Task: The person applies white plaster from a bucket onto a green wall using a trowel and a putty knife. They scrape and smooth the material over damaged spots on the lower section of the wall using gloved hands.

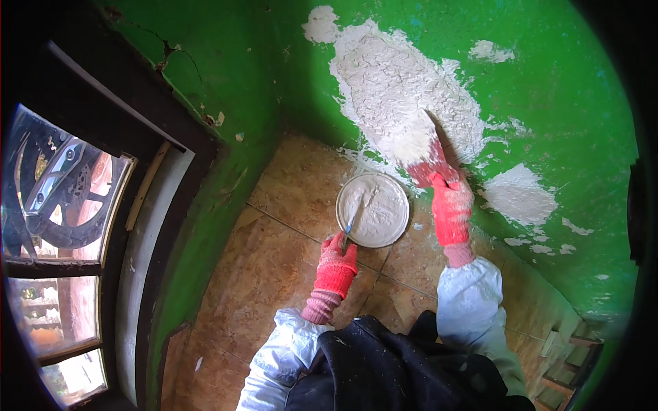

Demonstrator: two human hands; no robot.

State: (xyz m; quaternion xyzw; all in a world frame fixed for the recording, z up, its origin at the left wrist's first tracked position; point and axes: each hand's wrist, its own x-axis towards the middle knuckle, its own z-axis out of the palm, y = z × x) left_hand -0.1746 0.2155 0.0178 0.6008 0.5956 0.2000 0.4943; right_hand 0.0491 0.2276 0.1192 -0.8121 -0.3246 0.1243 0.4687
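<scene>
My left hand (336, 267), in a red knit glove, is closed on a small spatula (349, 223) with a bluish part near its handle. Its tip lies in white filler (389, 214) inside a round tub (375, 245). In my right hand (453, 211), also red-gloved, is a wide reddish scraper (428, 164). A thick heap of filler (413, 140) covers much of the scraper's blade. The scraper is held in front of a large rough white patch (397, 75) on the green wall (555, 89); I cannot tell whether it touches.
The tub stands on brown floor tiles (288, 178) by the wall's foot. Smaller white patches (521, 195) mark the wall to the right. A dark-framed window (62, 185) is at left, with a cracked green wall beside it. A wooden rack-like item (565, 373) stands at lower right.
</scene>
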